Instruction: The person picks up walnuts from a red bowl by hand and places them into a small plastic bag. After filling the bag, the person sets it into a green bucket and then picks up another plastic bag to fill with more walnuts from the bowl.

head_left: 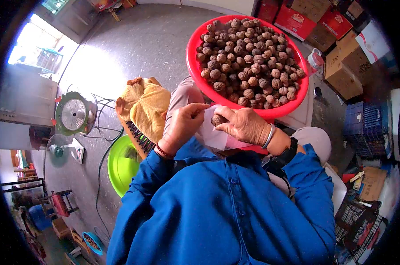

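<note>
Just below a red basin (192, 53) heaped with walnuts (253, 68), both hands are close together over the lap. My left hand (186, 121) is pinched on the edge of a thin, whitish translucent bag (211, 132). In my right hand (244, 126), a single brown walnut (217, 120) sits between thumb and fingers, at the bag's right side. A red bead bracelet is on the left wrist; the right wrist carries a pale bangle and a black watch.
A yellow cloth (151, 108) lies on a wooden seat at the left, beside a lime-green basin (118, 165). Farther left stand a green fan (74, 114) and cables. Cardboard boxes (345, 66) and a blue crate (363, 128) are at the right.
</note>
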`<state>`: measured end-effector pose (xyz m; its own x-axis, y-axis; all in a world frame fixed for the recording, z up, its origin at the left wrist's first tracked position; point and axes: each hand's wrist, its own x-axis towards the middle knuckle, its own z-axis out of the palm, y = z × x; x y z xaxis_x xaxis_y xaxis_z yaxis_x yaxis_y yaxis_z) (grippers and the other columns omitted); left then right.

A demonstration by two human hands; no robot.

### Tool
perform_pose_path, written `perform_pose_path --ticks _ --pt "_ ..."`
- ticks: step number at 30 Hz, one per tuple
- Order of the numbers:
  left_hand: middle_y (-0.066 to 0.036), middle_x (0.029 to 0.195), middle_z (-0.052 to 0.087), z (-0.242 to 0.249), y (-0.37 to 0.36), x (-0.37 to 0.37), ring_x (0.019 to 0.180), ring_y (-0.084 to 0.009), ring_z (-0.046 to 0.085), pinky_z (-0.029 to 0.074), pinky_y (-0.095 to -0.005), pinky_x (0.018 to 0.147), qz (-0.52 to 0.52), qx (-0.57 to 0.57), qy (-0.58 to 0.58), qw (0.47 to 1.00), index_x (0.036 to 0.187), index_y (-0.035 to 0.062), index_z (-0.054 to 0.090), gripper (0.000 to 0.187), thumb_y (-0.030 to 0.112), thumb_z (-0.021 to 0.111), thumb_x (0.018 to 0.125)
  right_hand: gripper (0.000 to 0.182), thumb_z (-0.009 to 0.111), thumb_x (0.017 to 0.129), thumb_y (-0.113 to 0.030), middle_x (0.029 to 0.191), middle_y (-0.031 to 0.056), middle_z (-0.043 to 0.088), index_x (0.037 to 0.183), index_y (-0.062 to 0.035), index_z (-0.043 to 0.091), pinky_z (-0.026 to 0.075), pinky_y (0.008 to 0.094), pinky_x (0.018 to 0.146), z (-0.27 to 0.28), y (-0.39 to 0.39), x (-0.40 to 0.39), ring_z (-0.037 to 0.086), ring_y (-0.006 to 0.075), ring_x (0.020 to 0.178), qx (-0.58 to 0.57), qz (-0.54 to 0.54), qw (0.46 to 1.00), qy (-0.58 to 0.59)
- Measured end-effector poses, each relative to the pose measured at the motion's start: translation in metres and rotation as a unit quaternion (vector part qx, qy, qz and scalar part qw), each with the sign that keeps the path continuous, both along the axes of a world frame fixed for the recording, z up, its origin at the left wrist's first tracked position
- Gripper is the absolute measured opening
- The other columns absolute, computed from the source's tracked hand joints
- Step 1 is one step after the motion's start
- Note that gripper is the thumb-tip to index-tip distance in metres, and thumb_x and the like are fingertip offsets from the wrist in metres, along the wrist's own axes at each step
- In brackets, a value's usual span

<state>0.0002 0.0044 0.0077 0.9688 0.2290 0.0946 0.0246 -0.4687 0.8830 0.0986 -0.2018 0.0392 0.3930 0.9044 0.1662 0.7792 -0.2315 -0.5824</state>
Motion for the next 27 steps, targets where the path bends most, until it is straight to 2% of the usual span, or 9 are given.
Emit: perform_pose_path --ticks 5,8,12,15,18,21,24,26,27 --pt "-0.019 0.079 0.072 0.000 0.003 -0.001 0.068 -0.0205 0.071 0.054 -0.0324 0.061 -0.009 0.088 -0.018 0.996 0.107 0.0058 0.074 0.020 0.008 0.064 0.090 0.040 0.072 0.086 -0.028 0.092 0.0174 0.068 0.113 -0.0044 0.055 0.056 0.0437 0.075 -0.005 0.002 -0.001 0.069 0.0360 0.087 0.036 0.010 0.999 -0.040" --pt "-0.020 0.076 0.069 0.000 0.003 -0.002 0.065 -0.0255 0.071 0.053 -0.0354 0.059 -0.015 0.079 -0.002 0.997 0.106 0.0074 0.074 0.020 0.009 0.064 0.089 0.040 0.072 0.085 -0.026 0.093 0.0167 0.068 0.114 -0.0039 0.055 0.056 0.0438 0.076 -0.012 0.001 0.002 0.068 0.0356 0.088 0.013 0.015 0.999 -0.043" --pt "-0.021 0.076 0.070 0.001 0.002 -0.003 0.064 -0.0251 0.070 0.053 -0.0359 0.058 -0.019 0.099 0.000 0.995 0.106 0.0074 0.074 0.020 0.010 0.064 0.089 0.039 0.072 0.085 -0.024 0.093 0.0168 0.067 0.114 -0.0043 0.056 0.055 0.0442 0.077 -0.016 0.000 0.001 0.068 0.0358 0.090 0.051 0.015 0.999 0.007" --pt "-0.020 0.074 0.069 0.005 -0.001 -0.002 0.062 -0.0226 0.069 0.052 -0.0345 0.058 -0.008 0.095 0.008 0.995 0.106 0.0078 0.075 0.021 0.009 0.063 0.090 0.034 0.071 0.086 -0.023 0.091 0.0166 0.066 0.111 -0.0047 0.058 0.054 0.0442 0.079 -0.023 -0.002 0.005 0.067 0.0362 0.090 0.056 0.045 0.994 -0.087" --pt "-0.018 0.075 0.070 0.002 -0.004 -0.002 0.062 -0.0177 0.066 0.051 -0.0323 0.057 -0.013 0.065 0.037 0.997 0.107 0.0066 0.075 0.021 0.007 0.062 0.090 0.024 0.070 0.087 -0.021 0.091 0.0161 0.066 0.104 -0.0057 0.062 0.054 0.0430 0.079 -0.017 -0.006 0.006 0.066 0.0365 0.090 0.057 0.045 0.995 -0.070" --pt "-0.010 0.075 0.071 0.003 -0.006 -0.002 0.064 -0.0091 0.060 0.049 -0.0278 0.058 -0.011 0.018 0.033 0.999 0.108 0.0027 0.074 0.022 0.006 0.061 0.091 0.012 0.070 0.088 -0.014 0.089 0.0098 0.068 0.095 -0.0053 0.066 0.053 0.0374 0.072 -0.008 -0.007 0.006 0.067 0.0284 0.082 0.087 0.017 0.994 0.070" --pt "-0.006 0.074 0.069 -0.010 -0.007 0.000 0.064 -0.0078 0.058 0.048 -0.0263 0.057 -0.003 -0.067 0.028 0.997 0.111 0.0021 0.073 0.023 0.008 0.061 0.093 0.009 0.071 0.087 -0.011 0.088 0.0106 0.067 0.091 -0.0044 0.066 0.053 0.0364 0.071 -0.003 -0.005 0.012 0.067 0.0275 0.082 0.164 -0.015 0.983 0.079" --pt "-0.004 0.075 0.069 -0.009 -0.007 0.001 0.064 -0.0074 0.057 0.048 -0.0258 0.057 -0.001 -0.058 0.042 0.997 0.113 0.0017 0.072 0.023 0.008 0.061 0.094 0.007 0.071 0.086 -0.008 0.087 0.0105 0.065 0.090 -0.0041 0.067 0.052 0.0355 0.069 -0.002 -0.006 0.023 0.066 0.0262 0.079 0.168 -0.036 0.984 0.047" --pt "-0.003 0.075 0.068 -0.009 -0.007 0.001 0.064 -0.0070 0.056 0.047 -0.0252 0.057 0.002 -0.049 0.057 0.997 0.114 0.0013 0.071 0.024 0.009 0.060 0.094 0.008 0.071 0.085 -0.011 0.087 0.0123 0.065 0.089 -0.0056 0.067 0.053 0.0394 0.074 0.001 -0.009 0.028 0.065 0.0304 0.084 0.150 -0.097 0.982 0.056"
